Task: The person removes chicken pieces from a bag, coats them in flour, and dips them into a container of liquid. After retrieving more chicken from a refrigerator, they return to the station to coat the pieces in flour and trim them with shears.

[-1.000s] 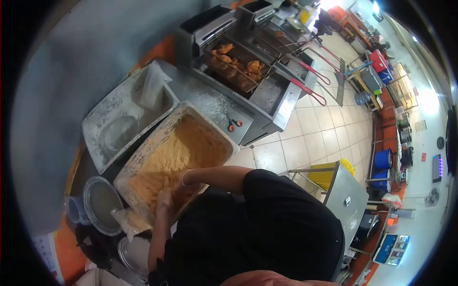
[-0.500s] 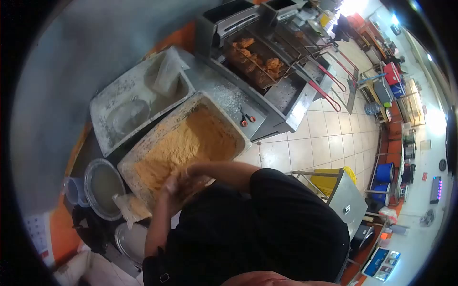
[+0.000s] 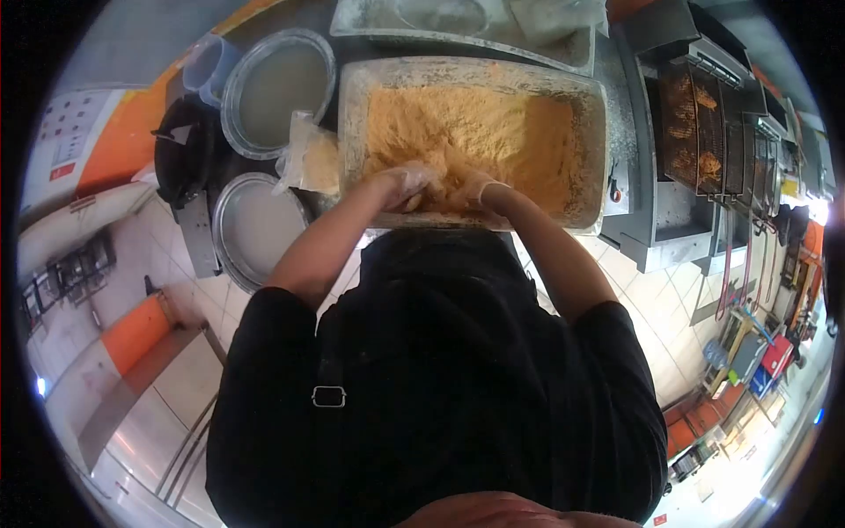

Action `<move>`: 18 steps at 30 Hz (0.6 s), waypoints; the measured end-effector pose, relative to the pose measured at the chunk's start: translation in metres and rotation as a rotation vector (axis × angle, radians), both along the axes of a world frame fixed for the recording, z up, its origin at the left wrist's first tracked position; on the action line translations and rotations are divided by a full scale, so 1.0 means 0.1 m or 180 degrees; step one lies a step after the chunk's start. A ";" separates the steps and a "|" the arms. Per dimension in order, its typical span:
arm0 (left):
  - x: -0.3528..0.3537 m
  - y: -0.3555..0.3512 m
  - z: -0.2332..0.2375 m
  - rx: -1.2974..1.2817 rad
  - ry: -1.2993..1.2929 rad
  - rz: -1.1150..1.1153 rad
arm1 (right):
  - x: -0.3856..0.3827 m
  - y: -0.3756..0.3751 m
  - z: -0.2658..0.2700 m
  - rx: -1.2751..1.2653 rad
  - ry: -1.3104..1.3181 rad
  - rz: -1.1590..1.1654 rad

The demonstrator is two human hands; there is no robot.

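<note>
A large metal tray (image 3: 352, 114) holds orange-yellow breading flour (image 3: 475, 123). Both my hands wear thin clear gloves and are pushed into the flour at the tray's near edge. My left hand (image 3: 403, 183) and my right hand (image 3: 482, 189) lie close together, with a clump of coated flour between them. The fingertips are buried, so I cannot see their grip. My black shirt fills the lower half of the view.
Left of the tray stand a round bowl of pale liquid (image 3: 277, 88), a second round pan (image 3: 251, 229), a plastic bag of flour (image 3: 312, 158) and a clear jug (image 3: 207, 66). Another floured tray (image 3: 458, 18) lies behind. A fryer basket with fried pieces (image 3: 691, 114) stands at right.
The view has swung round, so the tray now lies straight ahead. Both hands stay in the flour at the near edge, now side by side.
</note>
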State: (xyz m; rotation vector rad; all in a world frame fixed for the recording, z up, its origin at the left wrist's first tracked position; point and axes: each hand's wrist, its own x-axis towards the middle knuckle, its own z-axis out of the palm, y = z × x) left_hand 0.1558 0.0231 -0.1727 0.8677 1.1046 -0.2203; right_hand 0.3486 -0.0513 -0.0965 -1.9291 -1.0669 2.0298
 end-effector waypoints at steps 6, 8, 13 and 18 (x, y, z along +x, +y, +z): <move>0.16 0.12 0.52 0.0007 0.0752 -0.0115 | 0.02 0.01 -0.20 0.0003 -0.0212 -0.0005; 0.10 0.06 0.37 0.0426 0.0260 -0.0914 | 0.01 -0.01 -0.25 0.0721 -0.0945 0.0619; 0.07 0.11 -0.04 0.1239 0.0708 -0.1282 | 0.09 0.07 -0.23 -0.0101 -0.0359 0.0305; 0.05 0.12 0.21 0.1066 0.0459 -0.1728 | 0.17 -0.01 -0.22 0.0658 -0.0759 0.1522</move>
